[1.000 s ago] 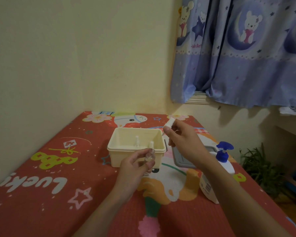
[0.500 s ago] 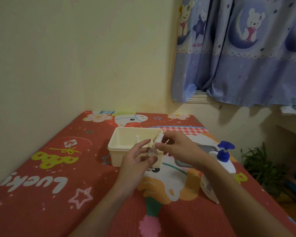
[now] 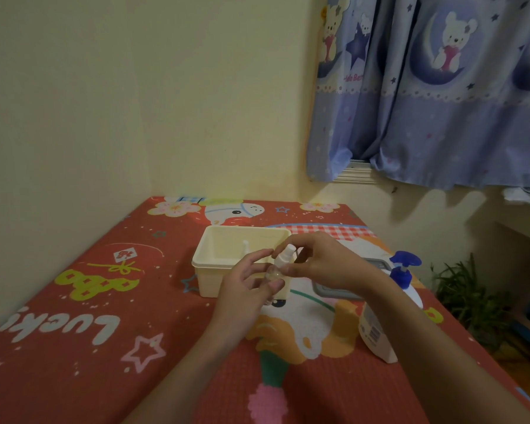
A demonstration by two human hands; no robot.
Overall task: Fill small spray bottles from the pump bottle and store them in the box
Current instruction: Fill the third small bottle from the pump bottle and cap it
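Left hand [image 3: 245, 289] pinches small spray bottle [image 3: 272, 275]; right hand [image 3: 321, 264] pinches spray cap [image 3: 285, 255] onto it. Step: capping. Next: twist tight, store in box [image 3: 227, 264].

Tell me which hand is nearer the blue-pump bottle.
Right. The right hand, pinching the spray top on the small bottle, sits just left of the pump bottle; the left hand holds that bottle farther left.

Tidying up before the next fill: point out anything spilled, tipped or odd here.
No spill shows. The pump bottle leans toward the person instead of standing straight, partly behind the right arm. A grey lid lies beside the cream box, off it.
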